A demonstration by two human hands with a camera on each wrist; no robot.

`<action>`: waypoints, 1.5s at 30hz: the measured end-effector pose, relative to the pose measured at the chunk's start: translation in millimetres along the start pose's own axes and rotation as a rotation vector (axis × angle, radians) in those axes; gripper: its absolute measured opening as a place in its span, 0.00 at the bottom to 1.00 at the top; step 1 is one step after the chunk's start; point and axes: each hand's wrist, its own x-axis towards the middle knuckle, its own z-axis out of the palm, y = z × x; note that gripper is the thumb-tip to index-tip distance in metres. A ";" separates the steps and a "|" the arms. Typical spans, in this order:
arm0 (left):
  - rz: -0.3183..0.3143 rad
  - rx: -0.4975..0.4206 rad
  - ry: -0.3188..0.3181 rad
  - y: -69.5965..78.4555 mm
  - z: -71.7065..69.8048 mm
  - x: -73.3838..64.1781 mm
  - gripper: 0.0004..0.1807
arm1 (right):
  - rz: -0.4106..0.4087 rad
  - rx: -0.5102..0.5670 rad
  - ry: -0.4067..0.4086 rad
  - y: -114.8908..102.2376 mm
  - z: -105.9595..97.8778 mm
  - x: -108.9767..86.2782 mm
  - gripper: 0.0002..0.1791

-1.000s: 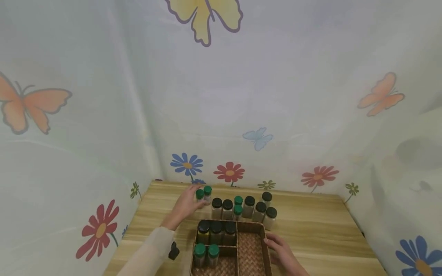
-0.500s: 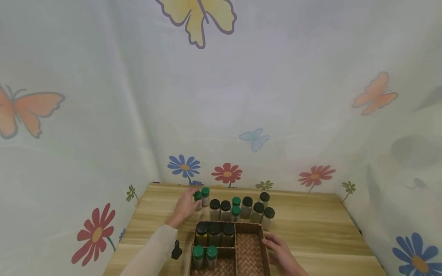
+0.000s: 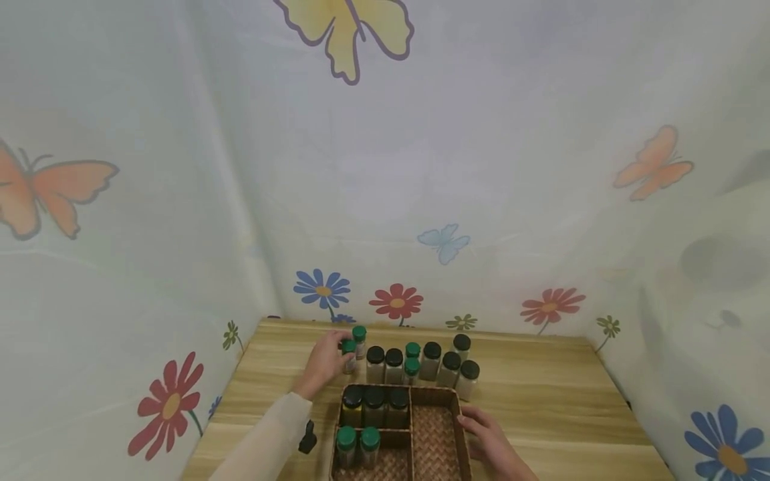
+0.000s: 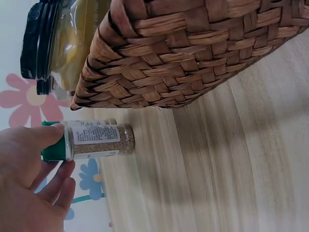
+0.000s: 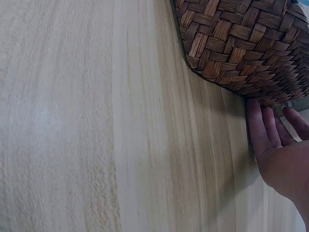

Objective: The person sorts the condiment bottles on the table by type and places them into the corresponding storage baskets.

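My left hand (image 3: pixel 325 361) pinches the green cap of a small spice jar (image 3: pixel 349 358) between thumb and fingers. In the left wrist view this jar (image 4: pixel 104 140) has a white printed label and brownish grains inside. A second green-capped jar (image 3: pixel 359 342) stands right behind it. The fingers of my right hand (image 3: pixel 490 441) lie nearly straight against the right side of a brown woven basket (image 3: pixel 433 434). The right wrist view shows those fingers (image 5: pixel 258 123) touching the weave low down. Inside the basket, black-capped jars (image 3: pixel 374 407) stand in the rear left compartment and two green-capped jars (image 3: pixel 369 446) in the front left one.
Behind the basket, several black-capped jars (image 3: pixel 432 361) stand in a loose group on the wooden table (image 3: pixel 541 387), with two green-capped jars (image 3: pixel 412 366) among them. A dark object (image 3: pixel 307 437) shows beside the left sleeve. A patterned curtain (image 3: pixel 385 167) surrounds the table.
The pinched jar has shifted slightly toward me, a little away from the green-capped jar behind it. My right hand stays at the basket's side.
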 end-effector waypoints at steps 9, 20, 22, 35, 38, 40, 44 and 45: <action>0.058 -0.045 0.065 -3.9 -6.2 -9.9 0.19 | -0.006 0.007 0.005 2.9 -0.2 0.5 0.38; 0.094 0.009 -0.020 29.3 -57.4 -26.4 0.20 | -0.010 -0.022 0.020 0.9 1.4 -2.4 0.38; 0.126 0.022 -0.023 40.5 -64.9 -28.7 0.21 | -0.009 -0.024 0.025 0.6 1.4 -2.3 0.38; 0.331 -0.008 -0.104 117.1 -93.4 -55.4 0.21 | -0.016 -0.041 0.016 -0.8 1.1 -2.9 0.38; 0.365 -0.045 -0.139 125.7 -93.0 -60.1 0.21 | -0.017 -0.038 0.013 -0.2 1.0 -3.4 0.39; 0.389 -0.048 -0.170 130.2 -91.0 -63.2 0.21 | -0.017 -0.040 0.011 0.2 0.7 -3.4 0.38; 0.422 -0.083 -0.238 137.2 -85.6 -71.0 0.21 | -0.016 -0.035 0.018 0.3 1.2 -2.9 0.39; 0.417 -0.098 -0.262 138.7 -84.4 -73.3 0.20 | -0.017 -0.032 0.021 0.5 1.5 -2.6 0.39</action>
